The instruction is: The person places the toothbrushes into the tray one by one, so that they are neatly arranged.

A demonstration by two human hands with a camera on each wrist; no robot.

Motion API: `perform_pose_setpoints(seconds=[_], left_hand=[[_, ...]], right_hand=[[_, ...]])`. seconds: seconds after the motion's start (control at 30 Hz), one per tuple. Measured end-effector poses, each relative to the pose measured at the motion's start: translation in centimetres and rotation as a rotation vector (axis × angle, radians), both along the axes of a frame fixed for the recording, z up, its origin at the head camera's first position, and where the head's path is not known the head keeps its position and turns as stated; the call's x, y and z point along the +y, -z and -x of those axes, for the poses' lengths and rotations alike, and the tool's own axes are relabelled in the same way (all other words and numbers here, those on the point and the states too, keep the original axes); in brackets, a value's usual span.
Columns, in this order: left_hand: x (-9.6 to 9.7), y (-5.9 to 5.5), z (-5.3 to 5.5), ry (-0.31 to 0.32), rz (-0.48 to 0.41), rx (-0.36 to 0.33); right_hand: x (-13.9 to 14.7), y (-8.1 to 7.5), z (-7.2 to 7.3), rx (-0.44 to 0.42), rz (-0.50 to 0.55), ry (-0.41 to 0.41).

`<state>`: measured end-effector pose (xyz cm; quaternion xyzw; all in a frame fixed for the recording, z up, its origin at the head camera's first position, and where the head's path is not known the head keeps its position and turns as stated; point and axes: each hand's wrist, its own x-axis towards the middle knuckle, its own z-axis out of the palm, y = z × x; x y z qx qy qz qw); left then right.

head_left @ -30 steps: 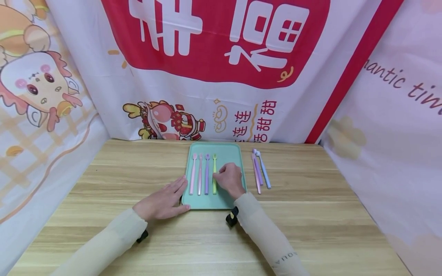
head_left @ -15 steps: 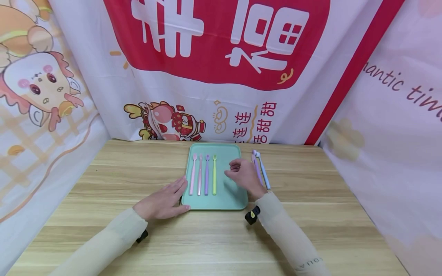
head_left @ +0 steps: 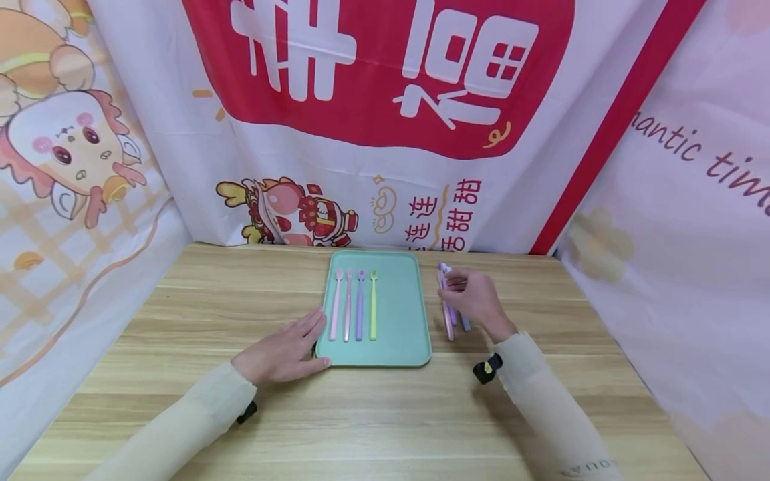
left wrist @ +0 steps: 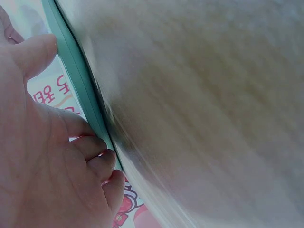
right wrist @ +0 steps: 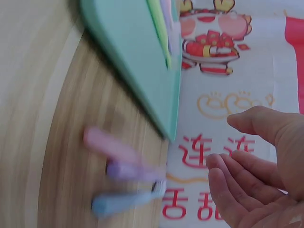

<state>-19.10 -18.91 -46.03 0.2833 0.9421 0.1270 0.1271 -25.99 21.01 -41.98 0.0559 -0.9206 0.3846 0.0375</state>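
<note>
Sleeves [head_left: 174, 427], pale in colour, reaching in from near left and near right. Left hand [head_left: 283, 351] laid palm down along the left rim of a mint-green tray [head_left: 400, 314], with fingers straight and pointing to far right, thumb spread toward the near left corner, clamped on nothing. Right hand [head_left: 472, 294] just right of the tray, fingers softly bent and pointing left, over three toothbrushes on the wooden table [head_left: 361, 427]. From the right wrist view, thumb and fingertips [right wrist: 216, 175] apart, nothing between; any touch on a brush, cannot tell.

Under and beside this hand, close together: loose pink toothbrush [head_left: 449, 331] at left, loose purple toothbrush [head_left: 454, 319] in middle, blue toothbrush [head_left: 466, 326] at right. On the tray, in a row from left to right, heads to the far side: light pink toothbrush [head_left: 334, 314], shiny pink toothbrush [head_left: 347, 310], purple toothbrush [head_left: 359, 310], yellow-green toothbrush [head_left: 373, 310].

Hidden behind the right hand, middle part of the blue toothbrush. In the right wrist view, loose brushes blurred, brushes of the tray cut by the border. In the left wrist view, only one strip of tray visible, tabletop strongly blurred.
</note>
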Motion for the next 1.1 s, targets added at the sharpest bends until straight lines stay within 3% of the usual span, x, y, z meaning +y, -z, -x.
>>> perform_pose_setpoints(seconds=[0.13,0.47,0.8,1.1], left_hand=[[0.0,0.0,0.0,0.0,0.004,-0.002],[0.1,-0.4,-0.2,0.013,0.002,-0.003],[0.2,-0.3,-0.2,0.005,0.008,-0.013],[-0.2,0.2,0.0,0.012,0.006,0.01]], right_hand=[[1.9,0.1,0.2,0.001,-0.043,0.004],[5.2,1.1,1.0,0.006,-0.125,-0.085],[5.7,2.2,1.5,-0.11,-0.143,-0.083],[5.2,3.7,2.3,-0.074,-0.182,-0.108]])
